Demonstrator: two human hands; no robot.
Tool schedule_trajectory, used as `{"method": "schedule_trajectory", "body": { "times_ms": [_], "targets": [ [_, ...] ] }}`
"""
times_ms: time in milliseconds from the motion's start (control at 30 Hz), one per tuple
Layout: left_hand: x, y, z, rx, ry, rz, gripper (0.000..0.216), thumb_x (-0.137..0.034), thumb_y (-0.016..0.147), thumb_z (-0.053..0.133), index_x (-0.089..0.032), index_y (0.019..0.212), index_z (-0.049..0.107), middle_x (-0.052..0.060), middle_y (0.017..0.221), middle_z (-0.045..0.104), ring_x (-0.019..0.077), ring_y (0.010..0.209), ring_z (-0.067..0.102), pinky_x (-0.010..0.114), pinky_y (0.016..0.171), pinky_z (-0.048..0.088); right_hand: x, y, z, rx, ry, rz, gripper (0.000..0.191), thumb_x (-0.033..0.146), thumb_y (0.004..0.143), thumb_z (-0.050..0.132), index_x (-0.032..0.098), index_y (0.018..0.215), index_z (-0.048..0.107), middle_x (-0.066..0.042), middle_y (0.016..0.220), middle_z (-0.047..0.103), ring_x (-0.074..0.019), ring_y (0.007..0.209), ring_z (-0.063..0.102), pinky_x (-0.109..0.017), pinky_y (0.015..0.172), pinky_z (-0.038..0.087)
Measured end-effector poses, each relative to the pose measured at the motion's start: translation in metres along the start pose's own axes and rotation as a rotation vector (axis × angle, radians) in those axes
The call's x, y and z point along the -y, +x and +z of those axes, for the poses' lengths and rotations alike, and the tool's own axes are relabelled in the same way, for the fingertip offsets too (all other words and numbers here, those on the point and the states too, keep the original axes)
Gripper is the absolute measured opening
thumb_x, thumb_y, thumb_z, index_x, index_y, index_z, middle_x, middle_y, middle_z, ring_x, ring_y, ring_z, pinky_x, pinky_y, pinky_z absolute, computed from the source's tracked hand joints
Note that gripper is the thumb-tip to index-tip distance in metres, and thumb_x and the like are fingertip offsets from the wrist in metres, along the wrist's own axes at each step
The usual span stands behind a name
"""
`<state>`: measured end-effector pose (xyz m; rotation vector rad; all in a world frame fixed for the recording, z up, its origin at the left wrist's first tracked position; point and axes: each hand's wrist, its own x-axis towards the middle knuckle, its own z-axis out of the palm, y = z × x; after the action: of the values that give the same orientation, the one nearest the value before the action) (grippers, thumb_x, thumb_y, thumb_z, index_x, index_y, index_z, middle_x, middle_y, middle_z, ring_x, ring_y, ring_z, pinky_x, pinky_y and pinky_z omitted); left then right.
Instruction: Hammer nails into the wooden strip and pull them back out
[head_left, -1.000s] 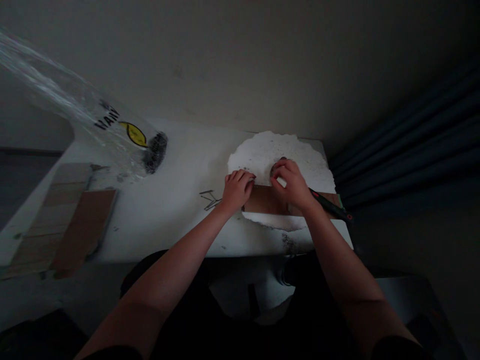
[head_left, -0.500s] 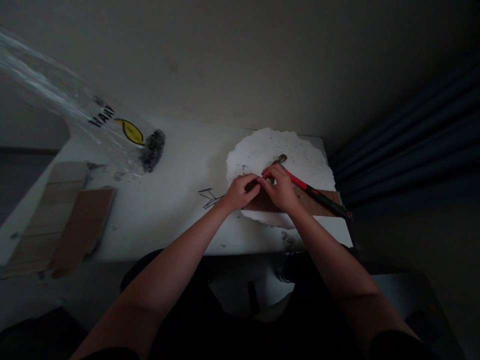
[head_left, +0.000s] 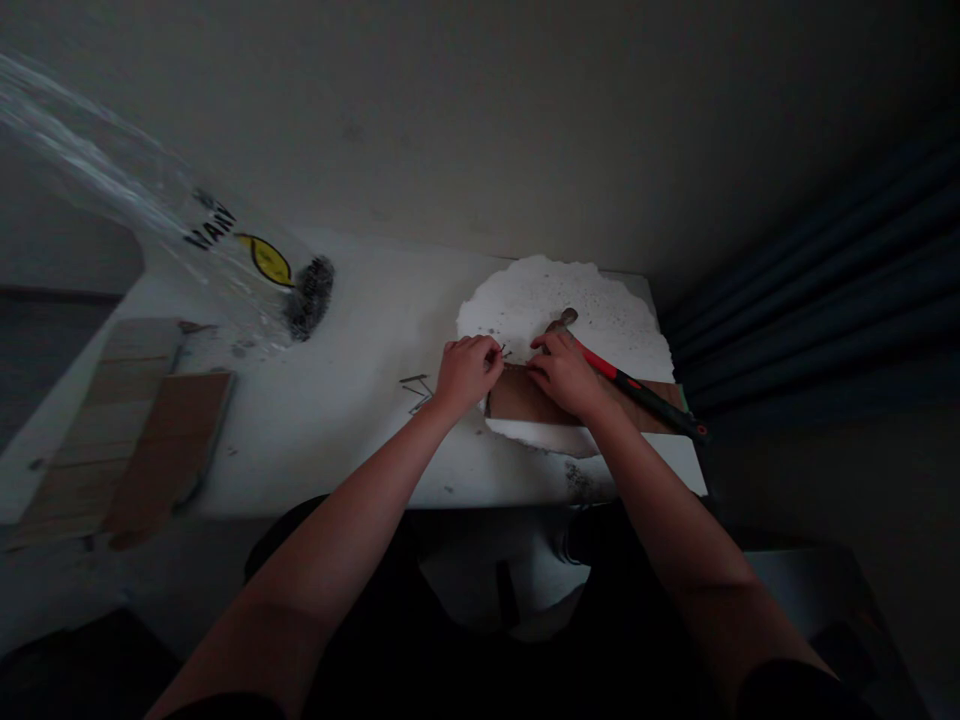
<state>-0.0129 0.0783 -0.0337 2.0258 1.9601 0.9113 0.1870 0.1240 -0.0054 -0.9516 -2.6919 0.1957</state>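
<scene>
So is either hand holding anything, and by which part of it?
The left hand seems to pinch a thin dark piece, by which part is unclear; whether the right hand holds anything can't be told.

Left hand [head_left: 466, 370], right hand [head_left: 565, 374] over board [head_left: 521, 400], hammer [head_left: 634, 387]

1. Two bare hands are counted: a left hand [head_left: 469, 374] and a right hand [head_left: 566, 374].
2. One hammer [head_left: 598, 363] is counted.
3. One thin dark piece [head_left: 505, 350] can be made out, pinched at the left fingertips.
4. At least three loose nails [head_left: 414, 379] are seen; an exact count is prevented by their overlap.
5. Three boards are counted: one brown board [head_left: 529, 398], one greyish plank [head_left: 97, 425], one reddish-brown plank [head_left: 171, 435].
6. One ragged-edged white sheet [head_left: 622, 315], one printed plastic wrapper [head_left: 169, 215] and one table [head_left: 360, 340] are seen.
</scene>
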Motion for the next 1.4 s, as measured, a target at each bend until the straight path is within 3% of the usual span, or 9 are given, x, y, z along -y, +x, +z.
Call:
{"method": "schedule_trajectory", "body": {
  "times_ms": [333, 700, 1033, 1400],
  "targets": [
    [-0.002, -0.003, 0.001, 0.068, 0.114, 0.066, 0.016, -0.025, 0.091, 0.050, -0.021, 0.094, 0.065, 0.008, 0.096, 0.071, 0.0278, 0.098, 0.060, 0.042, 0.083, 0.039, 0.010, 0.006, 0.003, 0.039, -0.153, -0.081, 0.025, 0.012, 0.095, 0.042, 0.013, 0.099, 0.067, -0.016, 0.114, 0.060, -0.0308, 0.110, 0.048, -0.045, 0.089, 0.043],
    [-0.001, -0.005, 0.006, 0.066, 0.161, 0.090, 0.016, -0.024, 0.093, 0.048, -0.021, 0.097, 0.063, 0.009, 0.098, 0.068, 0.0288, 0.101, 0.057, 0.043, 0.084, 0.038, 0.013, 0.013, -0.001, 0.105, -0.256, -0.058, 0.022, 0.011, 0.090, 0.044, 0.009, 0.102, 0.063, -0.018, 0.109, 0.059, -0.0319, 0.104, 0.049, -0.044, 0.085, 0.042],
    [-0.003, -0.006, 0.007, 0.078, 0.184, 0.081, 0.017, -0.025, 0.094, 0.047, -0.021, 0.099, 0.063, 0.010, 0.100, 0.067, 0.0293, 0.103, 0.055, 0.043, 0.086, 0.038, 0.010, 0.012, -0.012, 0.064, -0.164, -0.045, 0.016, 0.017, 0.086, 0.053, 0.012, 0.099, 0.062, -0.016, 0.109, 0.059, -0.0310, 0.105, 0.048, -0.044, 0.089, 0.040],
    [-0.001, -0.006, 0.006, 0.079, 0.164, 0.088, 0.018, -0.026, 0.094, 0.046, -0.021, 0.098, 0.063, 0.010, 0.099, 0.067, 0.0297, 0.102, 0.056, 0.043, 0.085, 0.038, 0.004, 0.012, -0.010, 0.052, -0.102, -0.060, 0.023, 0.016, 0.094, 0.044, 0.012, 0.104, 0.064, -0.015, 0.112, 0.061, -0.0295, 0.107, 0.049, -0.044, 0.092, 0.038]
  ]
}}
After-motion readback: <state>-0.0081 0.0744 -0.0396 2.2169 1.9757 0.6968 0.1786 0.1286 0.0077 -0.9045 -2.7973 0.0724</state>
